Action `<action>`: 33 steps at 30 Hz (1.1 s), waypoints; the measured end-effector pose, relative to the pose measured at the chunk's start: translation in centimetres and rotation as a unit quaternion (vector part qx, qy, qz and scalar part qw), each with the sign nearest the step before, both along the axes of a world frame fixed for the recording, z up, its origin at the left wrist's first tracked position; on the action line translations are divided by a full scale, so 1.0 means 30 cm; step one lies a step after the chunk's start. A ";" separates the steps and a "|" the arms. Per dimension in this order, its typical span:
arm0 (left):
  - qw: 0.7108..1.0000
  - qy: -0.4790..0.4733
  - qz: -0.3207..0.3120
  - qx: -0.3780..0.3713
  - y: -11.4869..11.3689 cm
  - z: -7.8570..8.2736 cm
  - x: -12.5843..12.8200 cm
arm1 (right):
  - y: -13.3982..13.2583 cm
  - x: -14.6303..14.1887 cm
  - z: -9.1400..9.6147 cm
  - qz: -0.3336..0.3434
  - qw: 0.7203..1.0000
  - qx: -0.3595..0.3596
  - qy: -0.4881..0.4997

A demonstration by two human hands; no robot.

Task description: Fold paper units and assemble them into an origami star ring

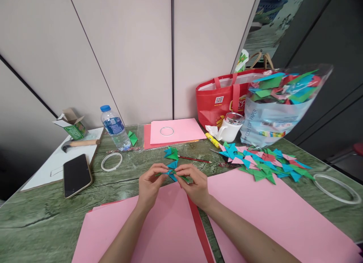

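Between my two hands is a small blue and green folded paper piece (171, 174), partly covered by my fingers. My left hand (151, 183) pinches its left side, and my right hand (195, 183) pinches its right side. Both hands are over the far edge of a pink paper stack (159, 225). Just beyond them lies another blue and green folded paper piece (171, 153), next to a dark red pencil (195, 159). To the right spreads a pile of folded paper pieces (258, 161) in blue, green, pink and red.
A water bottle (115, 129), phone (77, 176), hammer (81, 143) and tape ring (111, 162) are on the left. At the back right stand a white mug (230, 127), a red bag (208, 104) and a plastic bag of folded paper (278, 108). More pink sheets (269, 217) lie at right.
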State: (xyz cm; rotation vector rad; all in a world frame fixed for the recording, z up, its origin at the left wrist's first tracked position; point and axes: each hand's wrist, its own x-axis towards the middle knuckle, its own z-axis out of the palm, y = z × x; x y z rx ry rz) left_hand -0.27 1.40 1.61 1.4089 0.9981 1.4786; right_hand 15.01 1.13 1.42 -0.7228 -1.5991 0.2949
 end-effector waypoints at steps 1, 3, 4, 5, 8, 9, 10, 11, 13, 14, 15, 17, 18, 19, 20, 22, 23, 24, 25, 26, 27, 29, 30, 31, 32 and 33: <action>1.000 0.001 0.004 0.001 0.000 -0.002 0.000 | -0.001 -0.001 0.000 0.000 1.000 -0.001 0.001; 1.000 0.002 0.013 0.000 -0.002 -0.004 0.000 | -0.002 -0.002 0.001 -0.001 1.000 -0.002 0.001; 1.000 0.003 0.016 -0.001 -0.002 -0.005 0.000 | -0.002 -0.003 0.002 -0.002 1.000 -0.002 0.001; 1.000 0.002 0.019 -0.001 -0.003 -0.005 0.001 | -0.002 -0.004 0.002 -0.002 1.000 -0.001 0.001; 1.000 -0.006 0.027 -0.002 -0.004 -0.002 0.003 | -0.004 -0.007 0.001 -0.006 1.000 0.003 0.005; 1.000 -0.010 0.030 -0.002 -0.004 -0.001 0.005 | -0.005 -0.008 -0.001 -0.008 1.000 0.004 0.006; 0.999 -0.014 0.032 -0.003 -0.004 0.001 0.006 | -0.005 -0.008 -0.002 -0.009 1.000 0.002 0.006; 0.999 -0.017 0.035 -0.003 -0.004 0.002 0.008 | -0.006 -0.009 -0.004 -0.010 1.000 0.001 0.006; 0.999 -0.023 0.039 -0.001 -0.005 0.004 0.011 | -0.008 -0.010 -0.007 -0.012 1.000 0.000 0.004; 0.999 -0.027 0.039 0.000 -0.005 0.004 0.012 | -0.008 -0.011 -0.008 -0.012 1.000 0.001 0.003; 0.999 -0.031 0.039 0.002 -0.006 0.003 0.013 | -0.008 -0.012 -0.008 -0.012 1.000 0.003 0.003; 0.999 -0.035 0.037 0.007 -0.006 0.002 0.013 | -0.008 -0.014 -0.008 -0.010 1.000 0.007 0.005; 0.999 -0.034 0.035 0.010 -0.006 0.001 0.012 | -0.008 -0.015 -0.007 -0.008 1.000 0.007 0.006; 0.999 -0.032 0.033 0.013 -0.006 0.000 0.011 | -0.007 -0.015 -0.006 -0.006 1.000 0.006 0.008; 0.999 -0.027 0.030 0.014 -0.006 0.000 0.010 | -0.006 -0.014 -0.005 -0.004 1.000 0.003 0.009; 0.999 -0.015 0.024 0.014 -0.004 0.000 0.005 | -0.004 -0.012 -0.003 0.001 1.000 -0.004 0.012; 1.000 -0.009 0.019 0.011 -0.002 0.000 0.002 | -0.001 -0.009 -0.002 0.005 1.000 -0.007 0.012; 1.000 -0.004 0.013 0.008 0.000 0.001 -0.002 | 0.001 -0.007 -0.001 0.010 1.000 -0.011 0.011; 1.000 -0.001 0.006 0.005 0.003 0.001 -0.006 | 0.004 -0.004 0.000 0.015 1.000 -0.016 0.009; 1.000 0.000 -0.002 0.003 0.005 0.001 -0.009 | 0.006 -0.001 0.001 0.021 1.000 -0.020 0.007; 1.000 0.001 -0.010 0.000 0.007 0.001 -0.013 | 0.009 0.002 0.002 0.027 0.999 -0.025 0.005; 1.000 0.004 -0.020 -0.008 0.010 0.003 -0.017 | 0.013 0.006 0.003 0.039 0.999 -0.035 0.003; 1.000 0.006 -0.023 -0.015 0.010 0.005 -0.018 | 0.015 0.008 0.004 0.044 0.998 -0.041 0.004; 0.999 0.006 -0.023 -0.027 0.009 0.008 -0.017 | 0.016 0.009 0.004 0.048 0.998 -0.051 0.006; 0.999 0.005 -0.021 -0.043 0.007 0.011 -0.016 | 0.016 0.009 0.005 0.050 0.996 -0.067 0.009; 0.998 0.002 -0.019 -0.063 0.005 0.015 -0.014 | 0.016 0.009 0.005 0.050 0.995 -0.088 0.014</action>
